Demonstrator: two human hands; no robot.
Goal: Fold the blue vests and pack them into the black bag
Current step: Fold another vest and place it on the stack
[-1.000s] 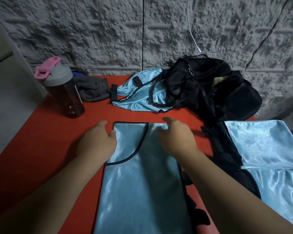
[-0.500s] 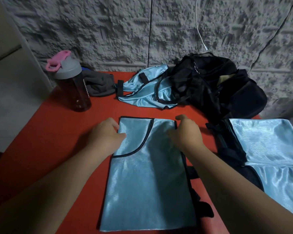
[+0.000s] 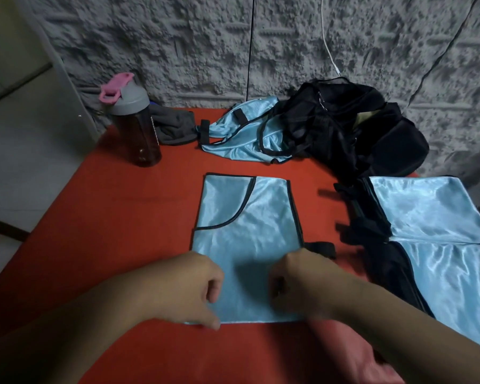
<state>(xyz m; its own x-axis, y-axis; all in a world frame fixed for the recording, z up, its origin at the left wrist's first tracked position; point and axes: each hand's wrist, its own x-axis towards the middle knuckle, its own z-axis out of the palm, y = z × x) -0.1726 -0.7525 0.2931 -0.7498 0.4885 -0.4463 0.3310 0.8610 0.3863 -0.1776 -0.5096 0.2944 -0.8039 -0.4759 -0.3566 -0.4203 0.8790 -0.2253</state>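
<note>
Three vests (image 3: 247,225), one bag (image 3: 352,128), one bottle (image 3: 135,120)

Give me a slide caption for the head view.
Both hands grip the near edge of a blue vest on the red table.

A red tabletop (image 3: 108,217) is seen against a grey rough-textured wall (image 3: 205,45). A dark translucent plastic bottle (image 3: 137,128) with a grey lid and pink flip cap is stood upright at the far left. A crumpled dark grey cloth (image 3: 175,128) is laid just beside it. A white cable (image 3: 327,48) is hung down the wall.
</note>
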